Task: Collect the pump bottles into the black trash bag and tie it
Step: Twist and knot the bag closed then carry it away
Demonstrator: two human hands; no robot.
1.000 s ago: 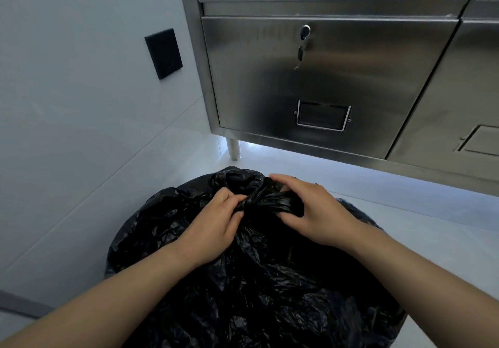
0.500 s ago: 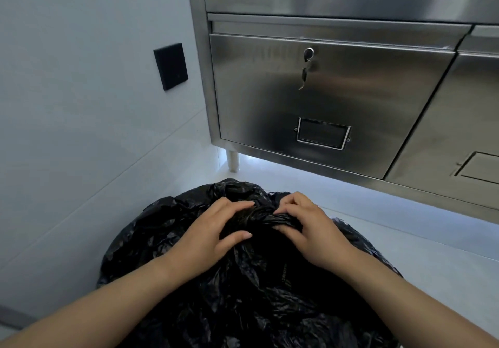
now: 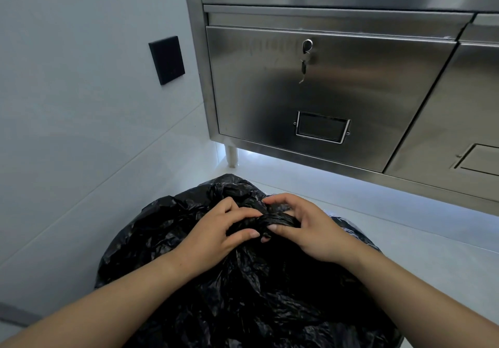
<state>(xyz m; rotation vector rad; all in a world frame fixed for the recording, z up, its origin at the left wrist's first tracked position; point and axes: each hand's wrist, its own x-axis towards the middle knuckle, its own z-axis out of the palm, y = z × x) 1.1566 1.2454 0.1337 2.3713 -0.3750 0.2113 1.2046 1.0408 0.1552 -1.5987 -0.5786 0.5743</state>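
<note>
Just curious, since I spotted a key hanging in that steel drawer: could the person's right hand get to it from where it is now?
Probably yes, but not right now. Nothing stands between the right hand and the key, yet that hand and the left hand are both gripping the twisted neck of the black trash bag, so it would have to let go first.

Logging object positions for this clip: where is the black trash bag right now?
In the head view the black trash bag sits low centre on the floor, before the steel cabinet, its gathered top gripped between the left hand and right hand.
</note>
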